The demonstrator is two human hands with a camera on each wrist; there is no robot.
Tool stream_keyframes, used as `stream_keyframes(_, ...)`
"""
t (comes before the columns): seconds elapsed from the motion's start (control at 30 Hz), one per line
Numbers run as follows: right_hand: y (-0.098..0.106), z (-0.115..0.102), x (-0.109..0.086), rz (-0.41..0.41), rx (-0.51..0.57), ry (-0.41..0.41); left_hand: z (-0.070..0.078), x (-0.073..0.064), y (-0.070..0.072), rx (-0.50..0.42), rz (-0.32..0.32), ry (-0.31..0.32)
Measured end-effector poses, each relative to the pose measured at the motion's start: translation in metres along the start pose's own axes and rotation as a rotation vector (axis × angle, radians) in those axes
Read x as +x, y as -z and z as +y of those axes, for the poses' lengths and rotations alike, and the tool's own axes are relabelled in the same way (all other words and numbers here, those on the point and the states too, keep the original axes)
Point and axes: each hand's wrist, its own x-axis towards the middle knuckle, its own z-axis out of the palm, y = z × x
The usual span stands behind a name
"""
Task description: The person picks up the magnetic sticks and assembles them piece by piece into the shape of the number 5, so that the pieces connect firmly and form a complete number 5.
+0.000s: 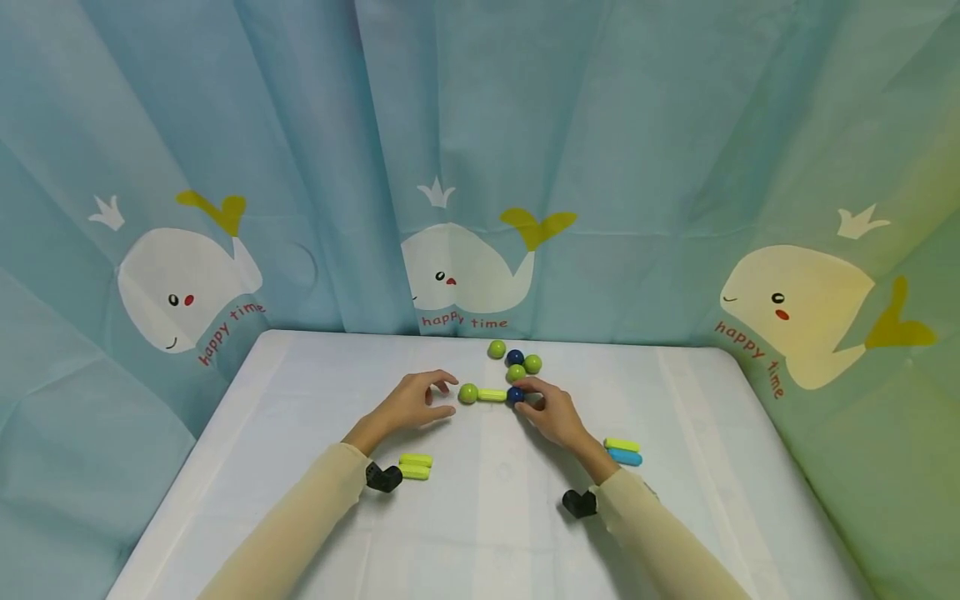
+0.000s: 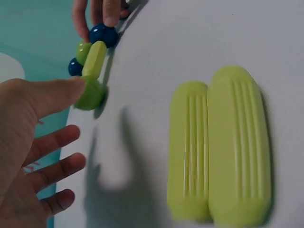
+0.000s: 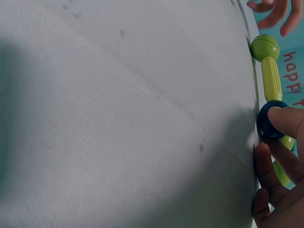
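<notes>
A yellow-green ridged rod (image 1: 492, 396) joins a green ball (image 1: 468, 393) on its left to a dark blue ball (image 1: 515, 396) on its right, all lying on the table. My right hand (image 1: 553, 412) pinches the blue ball between thumb and fingers; in the right wrist view the thumb lies across that ball (image 3: 271, 120). Just left of the green ball, my left hand (image 1: 412, 402) stands with its fingers spread and loosely bent, holding nothing. Its thumb overlaps the green ball (image 2: 90, 97) in the left wrist view.
Behind the joined piece lie three loose green balls (image 1: 497, 349) and another dark blue ball (image 1: 514, 357). Two yellow-green rods (image 1: 416, 467) lie by the left wrist. A yellow-green rod (image 1: 622, 445) and a blue rod (image 1: 625, 457) lie beyond the right wrist. A curtain (image 1: 480, 108) hangs behind the table.
</notes>
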Motion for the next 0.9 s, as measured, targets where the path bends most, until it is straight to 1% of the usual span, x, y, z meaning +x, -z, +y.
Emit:
stream_keyframes(0.1,0.000,0.000,0.000,-0.001,-0.008,0.003,0.000,-0.010,0.009,-0.004,-0.038,-0.007)
stream_keyframes(0.23,0.002,-0.001,0.001,-0.004,-0.011,-0.001,-0.002,-0.024,0.019,-0.021,-0.085,-0.031)
stream_keyframes(0.4,0.002,-0.001,0.001,-0.019,-0.009,-0.019,-0.003,-0.040,0.027,-0.054,-0.121,-0.061)
stream_keyframes(0.53,0.002,-0.002,0.001,-0.025,-0.008,-0.028,-0.004,-0.051,0.030,-0.058,-0.137,-0.063)
stream_keyframes(0.67,0.003,-0.003,0.000,-0.026,-0.008,-0.027,-0.007,-0.060,0.029,-0.057,-0.161,-0.074)
stream_keyframes(0.8,0.003,-0.003,0.000,-0.028,-0.014,-0.025,-0.010,-0.066,0.028,-0.064,-0.185,-0.073)
stream_keyframes(0.9,0.002,-0.004,0.000,-0.027,-0.015,-0.030,-0.010,-0.069,0.026,-0.057,-0.191,-0.062)
